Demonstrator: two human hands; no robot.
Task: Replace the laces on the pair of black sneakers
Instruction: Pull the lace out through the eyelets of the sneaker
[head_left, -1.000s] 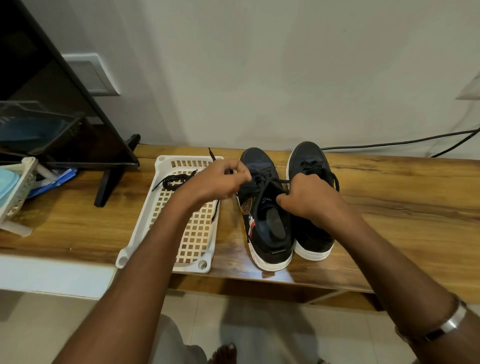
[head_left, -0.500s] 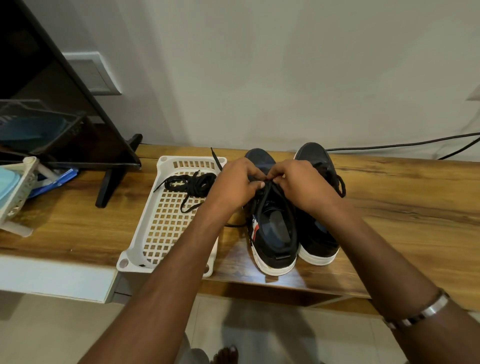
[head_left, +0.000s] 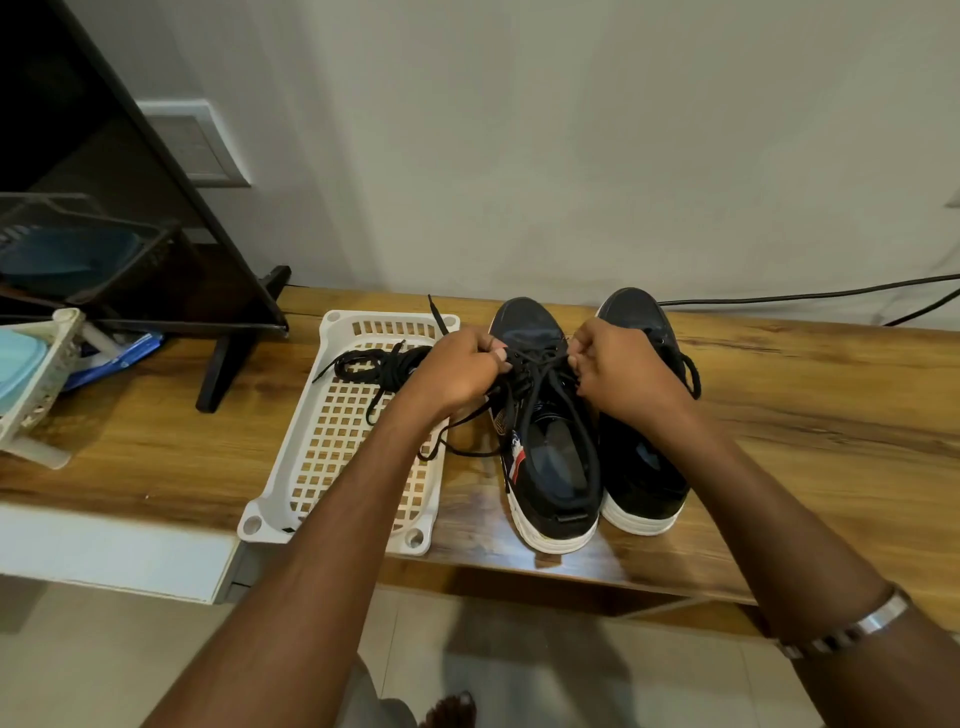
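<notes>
We count two black sneakers (head_left: 550, 467) side by side on the tabletop (head_left: 810, 415), one white basket (head_left: 332, 467) holding one loose lace bundle (head_left: 371, 366). Left hand (head_left: 457, 371) and right hand (head_left: 623, 371), fingers curled, each pinch the lace (head_left: 540, 364) over the left sneaker.

Tabletop (head_left: 779, 415): glossy grained wood. Tray (head_left: 332, 457): white perforated plastic. Sneakers (head_left: 550, 467): matt black cloth, white rubbery soles. Bracelet (head_left: 852, 629): shiny metal.

No readable text; red-white-blue tag (head_left: 515, 462) on left sneaker (head_left: 550, 457) perhaps logo, too blurred.
</notes>
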